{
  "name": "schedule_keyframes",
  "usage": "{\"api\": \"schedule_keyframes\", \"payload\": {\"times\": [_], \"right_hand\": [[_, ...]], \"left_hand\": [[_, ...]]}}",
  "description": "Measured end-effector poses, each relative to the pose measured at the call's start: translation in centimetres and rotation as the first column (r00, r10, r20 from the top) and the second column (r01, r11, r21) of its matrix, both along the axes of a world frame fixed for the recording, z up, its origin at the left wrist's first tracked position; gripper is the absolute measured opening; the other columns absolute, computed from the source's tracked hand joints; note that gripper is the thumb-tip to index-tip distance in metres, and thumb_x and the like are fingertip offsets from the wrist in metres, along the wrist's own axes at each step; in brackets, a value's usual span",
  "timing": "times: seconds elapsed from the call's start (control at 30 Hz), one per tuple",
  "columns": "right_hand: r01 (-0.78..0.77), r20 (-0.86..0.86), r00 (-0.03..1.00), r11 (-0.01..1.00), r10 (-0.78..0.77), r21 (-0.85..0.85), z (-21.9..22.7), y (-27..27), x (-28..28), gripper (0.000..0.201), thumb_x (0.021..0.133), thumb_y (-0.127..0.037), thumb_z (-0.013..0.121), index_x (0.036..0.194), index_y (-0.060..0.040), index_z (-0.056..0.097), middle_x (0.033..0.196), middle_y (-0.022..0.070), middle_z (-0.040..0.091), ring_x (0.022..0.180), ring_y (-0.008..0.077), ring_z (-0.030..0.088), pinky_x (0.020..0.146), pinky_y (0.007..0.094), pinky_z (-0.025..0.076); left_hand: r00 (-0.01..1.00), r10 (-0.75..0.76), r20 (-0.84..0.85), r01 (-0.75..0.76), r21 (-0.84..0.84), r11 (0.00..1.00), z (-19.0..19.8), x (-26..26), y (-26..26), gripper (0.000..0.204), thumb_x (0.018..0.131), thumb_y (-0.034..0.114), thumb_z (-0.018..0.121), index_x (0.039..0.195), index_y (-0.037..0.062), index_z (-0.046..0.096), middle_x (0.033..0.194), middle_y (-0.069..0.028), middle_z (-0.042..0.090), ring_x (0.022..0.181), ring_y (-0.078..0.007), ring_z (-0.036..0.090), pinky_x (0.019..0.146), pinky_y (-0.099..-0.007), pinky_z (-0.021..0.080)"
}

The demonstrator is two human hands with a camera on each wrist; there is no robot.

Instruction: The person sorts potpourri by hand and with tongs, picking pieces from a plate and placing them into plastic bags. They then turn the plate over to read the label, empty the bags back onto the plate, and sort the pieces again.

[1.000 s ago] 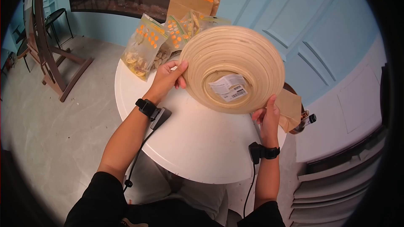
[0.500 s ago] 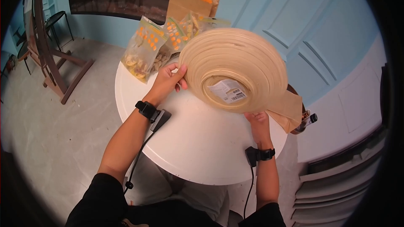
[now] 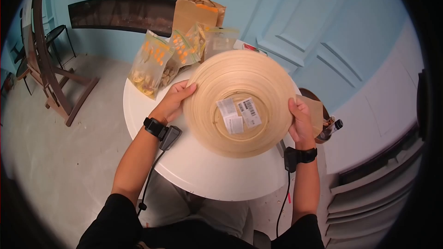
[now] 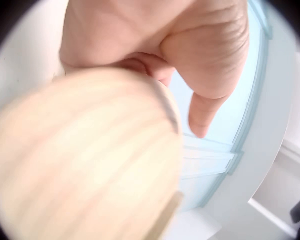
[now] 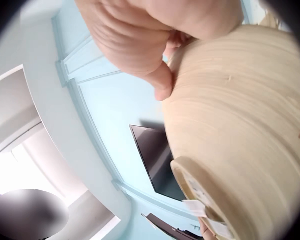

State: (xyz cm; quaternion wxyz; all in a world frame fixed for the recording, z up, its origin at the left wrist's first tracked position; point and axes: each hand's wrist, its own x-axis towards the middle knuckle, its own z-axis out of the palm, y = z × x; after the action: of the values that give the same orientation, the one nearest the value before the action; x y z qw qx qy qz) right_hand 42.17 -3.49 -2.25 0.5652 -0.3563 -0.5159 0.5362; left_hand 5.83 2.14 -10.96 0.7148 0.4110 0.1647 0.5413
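A large round bamboo bowl point(image 3: 240, 76) is held over the table, its underside turned toward me. White labels point(image 3: 249, 112), one with a barcode, are stuck inside its foot ring. My left hand point(image 3: 171, 102) grips the rim on the left, thumb on the outer face. On the opposite side my right hand point(image 3: 302, 121) pinches the rim, with most of its fingers hidden behind the bowl. In the right wrist view, the thumb point(image 5: 162, 87) lies along the bowl's edge. The left wrist view shows the bowl's side point(image 4: 85, 155) blurred below the hand.
On the white round table point(image 3: 198, 177), zip bags of dried pieces point(image 3: 148, 71) stand at the back left before a brown paper bag point(image 3: 196, 16). Brown paper point(image 3: 315, 110) lies by the right hand. A round brown container point(image 3: 307, 94) stands beyond it. Cables hang from both wrists.
The bowl has come lower and nearer, and its base has turned to face me with the labels rotated. My right hand has shifted from under the bowl to its right rim.
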Motion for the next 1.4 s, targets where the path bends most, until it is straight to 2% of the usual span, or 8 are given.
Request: {"api": "schedule_keyframes", "payload": {"times": [0.2,0.3,0.4,0.6,0.73,0.83,0.97,1.4], "right_hand": [[0.0,-0.039,0.999,0.987,-0.006,-0.164,-2.1,1.9,0.2,0.038,0.105,-0.025,0.057,0.133,0.0018,0.058,0.124,0.0123,0.068,0.108,0.018,0.067,0.094,0.0316,0.055],[-0.008,-0.265,0.962,0.957,-0.072,-0.289,-3.7,0.5,-1.9,0.045,0.106,-0.027,0.056,0.141,-0.0001,0.05,0.132,0.0115,0.064,0.118,0.0205,0.063,0.099,0.0345,0.053],[-0.104,-0.3,0.954,0.963,0.026,-0.249,-5.3,-1.9,-4.3,0.049,0.109,-0.033,0.047,0.145,-0.0013,0.046,0.136,0.011,0.062,0.124,0.0206,0.06,0.105,0.0362,0.05],[-0.057,-0.344,0.939,0.971,-0.027,-0.232,-5.6,-2.5,-4.3,0.05,0.105,-0.023,0.057,0.146,0.0007,0.041,0.137,0.0118,0.059,0.122,0.0222,0.061,0.102,0.0364,0.051],[0.046,-0.283,0.956,0.993,-0.076,-0.111,-4.5,-2.7,-4.0,0.051,0.103,-0.02,0.06,0.145,0.0027,0.042,0.135,0.0135,0.06,0.119,0.0227,0.062,0.101,0.0361,0.051],[0.086,-0.24,0.966,0.994,-0.098,-0.061,-3.5,-3.4,-4.3,0.052,0.102,-0.019,0.061,0.144,0.0042,0.043,0.134,0.0149,0.061,0.118,0.023,0.063,0.101,0.0355,0.051],[0.106,-0.198,0.974,0.994,-0.109,-0.025,-3.2,-4.3,-4.8,0.052,0.101,-0.02,0.063,0.142,0.0055,0.044,0.133,0.016,0.061,0.117,0.023,0.063,0.1,0.035,0.052],[0.141,-0.204,0.972,0.987,-0.121,0.084,-1.6,-6.3,-5.5,0.052,0.1,-0.022,0.065,0.139,0.007,0.046,0.131,0.0165,0.062,0.116,0.0226,0.064,0.098,0.0346,0.053]], "left_hand": [[0.996,0.082,0.034,-0.079,-0.085,0.993,1.6,0.7,-2.1,0.038,0.103,0.021,0.06,0.132,-0.0022,0.056,0.124,-0.0148,0.068,0.104,-0.0186,0.071,0.091,-0.0335,0.059],[0.979,0.174,0.108,-0.15,-0.198,0.969,1.7,0.9,-3.7,0.038,0.104,0.021,0.058,0.133,-0.0028,0.054,0.126,-0.0158,0.067,0.105,-0.0198,0.071,0.091,-0.0343,0.059],[0.926,0.355,0.131,-0.32,-0.23,0.919,1.2,2.1,-5.9,0.039,0.105,0.021,0.057,0.134,-0.0042,0.052,0.126,-0.0166,0.067,0.107,-0.0207,0.069,0.093,-0.0349,0.058],[0.942,0.335,-0.029,-0.334,-0.187,0.924,-0.1,2.4,-9.2,0.052,0.102,0.019,0.062,0.143,-0.0031,0.039,0.131,-0.0184,0.06,0.119,-0.0244,0.061,0.095,-0.0346,0.056],[0.405,0.817,-0.411,-0.693,0.444,0.567,0.3,3.3,-10.7,0.064,0.092,0.018,0.073,0.145,-0.0024,0.043,0.142,-0.0214,0.044,0.128,-0.0336,0.046,0.103,-0.0426,0.045],[-0.036,0.957,-0.287,-0.295,0.918,0.264,2.8,3.2,-13.1,0.055,0.088,0.012,0.073,0.137,-0.0017,0.054,0.134,-0.02,0.05,0.117,-0.0338,0.05,0.101,-0.0439,0.041],[-0.014,0.975,-0.221,-0.018,0.975,0.221,4.2,5.7,-15.4,0.049,0.082,0.02,0.078,0.125,0.0004,0.064,0.124,-0.0155,0.058,0.108,-0.0327,0.05,0.093,-0.0425,0.039],[-0.079,0.92,-0.383,-0.026,0.924,0.382,4.6,7.8,-17.6,0.064,0.086,0.043,0.074,0.134,0.0031,0.06,0.131,-0.0142,0.056,0.121,-0.0335,0.046,0.103,-0.0471,0.031]]}}
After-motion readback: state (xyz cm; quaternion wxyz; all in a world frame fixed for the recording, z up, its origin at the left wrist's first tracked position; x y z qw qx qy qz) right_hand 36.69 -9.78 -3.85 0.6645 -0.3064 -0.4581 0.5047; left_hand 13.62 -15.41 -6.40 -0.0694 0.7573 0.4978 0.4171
